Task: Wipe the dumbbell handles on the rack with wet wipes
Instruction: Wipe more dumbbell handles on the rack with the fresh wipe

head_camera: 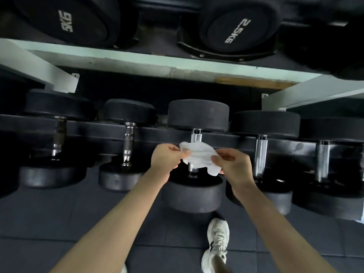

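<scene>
A white wet wipe is stretched between my two hands above the middle dumbbell's chrome handle. My left hand pinches the wipe's left edge and my right hand pinches its right edge. The wipe hides the middle of that handle; whether it touches the metal I cannot tell. Several black dumbbells lie side by side on the lower rack rail, with chrome handles to the left and to the right.
An upper shelf carries dumbbells marked 5KG and 2.5KG. White rack braces slope at both sides. Dark rubber floor tiles lie below, with my white shoe under the middle dumbbell.
</scene>
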`<state>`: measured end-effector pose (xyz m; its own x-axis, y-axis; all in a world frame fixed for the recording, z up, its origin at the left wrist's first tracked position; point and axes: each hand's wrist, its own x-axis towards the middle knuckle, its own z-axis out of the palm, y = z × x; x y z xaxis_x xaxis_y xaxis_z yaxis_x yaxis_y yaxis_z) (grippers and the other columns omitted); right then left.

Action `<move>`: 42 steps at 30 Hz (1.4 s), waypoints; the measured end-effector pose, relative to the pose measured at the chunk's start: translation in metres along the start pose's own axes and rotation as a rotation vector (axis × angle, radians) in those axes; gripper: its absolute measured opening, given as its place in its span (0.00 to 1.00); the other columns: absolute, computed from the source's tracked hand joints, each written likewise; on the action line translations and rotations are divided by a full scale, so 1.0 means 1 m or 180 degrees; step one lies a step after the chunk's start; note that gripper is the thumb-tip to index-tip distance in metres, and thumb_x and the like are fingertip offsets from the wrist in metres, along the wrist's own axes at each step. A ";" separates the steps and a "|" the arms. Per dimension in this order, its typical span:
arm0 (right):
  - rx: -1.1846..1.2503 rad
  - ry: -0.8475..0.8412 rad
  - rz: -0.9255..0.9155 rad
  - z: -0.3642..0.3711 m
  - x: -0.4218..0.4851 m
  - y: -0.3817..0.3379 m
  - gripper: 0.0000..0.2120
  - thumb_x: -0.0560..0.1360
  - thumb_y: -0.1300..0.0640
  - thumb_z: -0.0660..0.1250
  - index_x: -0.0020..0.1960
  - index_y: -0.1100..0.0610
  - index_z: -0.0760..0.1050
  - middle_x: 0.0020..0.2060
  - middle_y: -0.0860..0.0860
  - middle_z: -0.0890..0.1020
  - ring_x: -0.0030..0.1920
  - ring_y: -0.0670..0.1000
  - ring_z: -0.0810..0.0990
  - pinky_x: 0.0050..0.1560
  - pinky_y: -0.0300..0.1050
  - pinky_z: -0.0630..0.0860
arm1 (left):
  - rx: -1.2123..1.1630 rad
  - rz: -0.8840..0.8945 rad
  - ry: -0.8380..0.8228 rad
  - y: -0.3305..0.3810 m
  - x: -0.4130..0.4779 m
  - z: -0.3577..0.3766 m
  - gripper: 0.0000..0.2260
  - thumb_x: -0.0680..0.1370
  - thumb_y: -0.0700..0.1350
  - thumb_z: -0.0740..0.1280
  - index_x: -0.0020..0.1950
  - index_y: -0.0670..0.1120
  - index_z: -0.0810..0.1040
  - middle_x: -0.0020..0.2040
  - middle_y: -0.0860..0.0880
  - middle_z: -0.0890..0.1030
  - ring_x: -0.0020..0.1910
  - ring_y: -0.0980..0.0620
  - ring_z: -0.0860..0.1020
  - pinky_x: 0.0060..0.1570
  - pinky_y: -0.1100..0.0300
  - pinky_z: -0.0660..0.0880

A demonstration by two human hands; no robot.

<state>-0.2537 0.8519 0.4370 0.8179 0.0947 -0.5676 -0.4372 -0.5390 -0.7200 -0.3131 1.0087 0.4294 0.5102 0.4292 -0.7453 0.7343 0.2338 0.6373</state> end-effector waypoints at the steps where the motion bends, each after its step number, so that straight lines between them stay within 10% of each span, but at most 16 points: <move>1: -0.0174 0.0061 -0.0061 0.001 0.009 0.003 0.07 0.68 0.62 0.74 0.42 0.52 0.81 0.39 0.51 0.84 0.42 0.54 0.83 0.49 0.58 0.80 | 0.0087 -0.0025 0.0130 -0.001 0.007 0.005 0.09 0.71 0.43 0.73 0.34 0.44 0.75 0.30 0.49 0.75 0.31 0.52 0.73 0.40 0.57 0.75; 6: -0.0854 0.0015 0.0096 0.027 0.048 0.021 0.08 0.68 0.56 0.72 0.47 0.52 0.82 0.43 0.51 0.85 0.46 0.55 0.83 0.51 0.50 0.79 | 0.0647 -0.0317 0.0541 -0.015 0.041 0.020 0.08 0.72 0.45 0.71 0.44 0.40 0.78 0.33 0.41 0.78 0.27 0.48 0.75 0.30 0.62 0.71; 9: -0.0816 0.0213 0.0177 0.042 0.064 0.024 0.10 0.68 0.56 0.73 0.49 0.54 0.82 0.45 0.53 0.85 0.49 0.56 0.82 0.50 0.45 0.77 | 0.1047 -0.0283 0.0794 -0.020 0.055 0.024 0.14 0.72 0.46 0.69 0.53 0.39 0.75 0.47 0.39 0.81 0.43 0.41 0.82 0.35 0.60 0.72; 13: -0.0993 0.0502 0.0103 0.054 0.072 0.015 0.11 0.72 0.54 0.70 0.53 0.53 0.79 0.49 0.50 0.83 0.51 0.54 0.80 0.42 0.40 0.67 | 0.1205 0.0723 0.1299 -0.013 0.049 0.027 0.07 0.74 0.42 0.69 0.49 0.42 0.75 0.43 0.48 0.79 0.41 0.51 0.75 0.39 0.62 0.67; 20: -0.0854 0.0286 -0.0062 0.064 0.053 0.026 0.10 0.76 0.54 0.64 0.51 0.57 0.80 0.43 0.54 0.83 0.47 0.56 0.81 0.44 0.43 0.73 | -0.0302 0.0241 0.0267 -0.032 0.052 0.040 0.05 0.75 0.44 0.69 0.43 0.42 0.80 0.42 0.43 0.82 0.44 0.47 0.80 0.48 0.54 0.76; 25: -0.0058 0.0070 0.0174 0.077 0.058 0.031 0.11 0.75 0.48 0.67 0.41 0.54 0.79 0.35 0.52 0.83 0.37 0.52 0.80 0.41 0.49 0.77 | -0.1319 -0.0105 -0.0019 -0.021 0.066 0.053 0.04 0.77 0.38 0.66 0.45 0.41 0.80 0.34 0.50 0.80 0.27 0.60 0.79 0.30 0.70 0.75; 33: 0.1734 0.0062 0.0332 0.077 0.081 0.015 0.05 0.74 0.65 0.69 0.48 0.65 0.82 0.40 0.54 0.85 0.37 0.44 0.83 0.39 0.33 0.79 | -0.2046 -0.0064 -0.0013 -0.008 0.084 0.066 0.05 0.75 0.36 0.68 0.39 0.40 0.78 0.27 0.51 0.82 0.27 0.58 0.80 0.30 0.67 0.76; 38: 0.1267 -0.0033 0.0289 0.072 0.069 0.043 0.10 0.71 0.58 0.74 0.51 0.60 0.82 0.40 0.52 0.85 0.39 0.44 0.81 0.40 0.32 0.77 | -0.1570 0.0120 -0.0399 -0.038 0.078 0.054 0.09 0.75 0.37 0.68 0.55 0.39 0.80 0.46 0.45 0.84 0.40 0.55 0.83 0.39 0.67 0.78; 42: 0.1167 -0.0110 0.0336 0.070 0.069 0.038 0.05 0.69 0.57 0.75 0.42 0.58 0.83 0.38 0.52 0.86 0.41 0.48 0.83 0.46 0.41 0.79 | -0.1217 0.0106 -0.0219 -0.033 0.077 0.055 0.04 0.75 0.38 0.69 0.43 0.45 0.83 0.38 0.49 0.84 0.35 0.56 0.82 0.41 0.63 0.79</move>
<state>-0.2404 0.8963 0.3423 0.7509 0.0862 -0.6548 -0.6282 -0.2127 -0.7484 -0.2732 0.9859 0.3403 0.5694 0.3855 -0.7261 0.5035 0.5346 0.6787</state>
